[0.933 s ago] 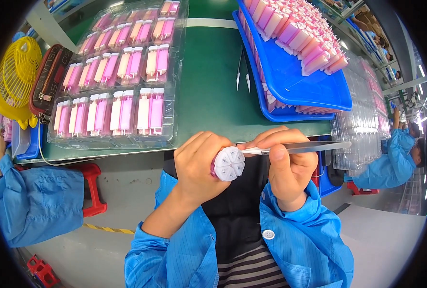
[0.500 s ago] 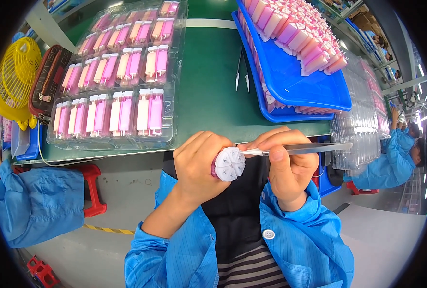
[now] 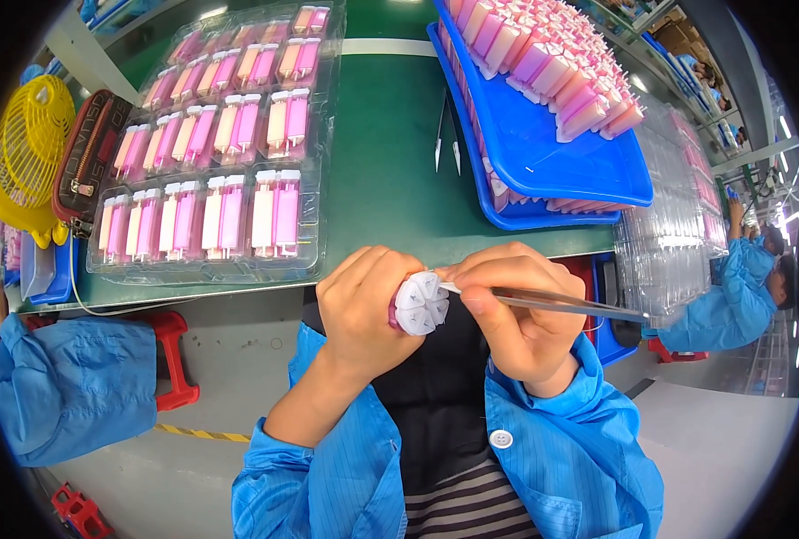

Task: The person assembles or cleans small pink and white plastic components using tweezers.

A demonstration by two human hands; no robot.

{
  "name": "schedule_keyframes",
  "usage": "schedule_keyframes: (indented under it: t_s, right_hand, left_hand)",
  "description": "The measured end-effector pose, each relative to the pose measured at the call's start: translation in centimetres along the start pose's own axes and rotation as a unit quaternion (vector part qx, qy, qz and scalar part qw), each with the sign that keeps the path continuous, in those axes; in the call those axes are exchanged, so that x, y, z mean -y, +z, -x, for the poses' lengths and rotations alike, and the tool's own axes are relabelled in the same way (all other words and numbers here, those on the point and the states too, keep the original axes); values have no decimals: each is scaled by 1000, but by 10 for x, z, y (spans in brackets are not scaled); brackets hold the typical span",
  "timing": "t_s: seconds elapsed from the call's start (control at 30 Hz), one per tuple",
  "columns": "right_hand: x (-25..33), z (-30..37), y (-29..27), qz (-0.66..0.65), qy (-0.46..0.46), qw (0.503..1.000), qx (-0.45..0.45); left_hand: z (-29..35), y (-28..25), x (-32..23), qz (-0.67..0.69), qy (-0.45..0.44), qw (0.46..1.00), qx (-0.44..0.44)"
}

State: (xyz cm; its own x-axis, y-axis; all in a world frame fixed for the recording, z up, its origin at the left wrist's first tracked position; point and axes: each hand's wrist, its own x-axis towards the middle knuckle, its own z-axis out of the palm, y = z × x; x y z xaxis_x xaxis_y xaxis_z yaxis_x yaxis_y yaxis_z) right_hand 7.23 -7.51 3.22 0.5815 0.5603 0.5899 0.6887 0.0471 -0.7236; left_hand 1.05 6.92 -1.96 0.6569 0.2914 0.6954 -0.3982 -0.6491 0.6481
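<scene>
My left hand (image 3: 356,310) is closed around a bundle of pink pieces with white wedge-shaped caps (image 3: 421,305). The caps fan into a round face turned up toward me, with small marks or parts on them. Most of the bundle's pink sides are hidden in my fist. In my right hand (image 3: 529,319), between thumb and fingers, are metal tweezers (image 3: 583,307) with a pale tip. That tip meets the upper right edge of the caps; whether it pinches anything is too small to tell. Both hands are just off the table's near edge.
Clear plastic trays (image 3: 305,247) of pink and cream capped pieces cover the table's left. Stacked blue trays (image 3: 579,171) at right hold many similar pieces. A second pair of tweezers (image 3: 440,144) lies between. A yellow fan (image 3: 31,153) and dark pouch (image 3: 89,166) stand far left. Co-workers sit on both sides.
The tweezers have tilted, their far end swinging lower, and my right fingers have closed in nearer the caps. My left hand and the bundle have shifted slightly left.
</scene>
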Motion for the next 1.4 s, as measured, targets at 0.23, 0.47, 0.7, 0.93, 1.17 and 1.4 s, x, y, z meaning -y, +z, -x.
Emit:
schedule_keyframes:
  t_s: [0.23,0.47,0.7,0.93,1.17,1.4]
  right_hand:
    - [-2,7,-3,-195,88,977,-7]
    - [-4,12,1,-207,93,974,-13]
    - [-3,11,2,-233,102,967,-21]
    - [-5,12,2,-224,85,971,-14]
    - [-4,11,4,-215,91,972,-35]
    - [-4,10,0,-131,83,988,-17]
  left_hand:
    - [-2,-4,2,21,-5,1000,9]
    - [-1,-3,4,16,4,1000,-2]
    - [-1,-2,4,5,9,1000,-19]
    - [-2,-3,3,5,8,1000,-10]
    - [0,-4,3,8,5,1000,-1]
    - [-2,-5,0,8,0,1000,19]
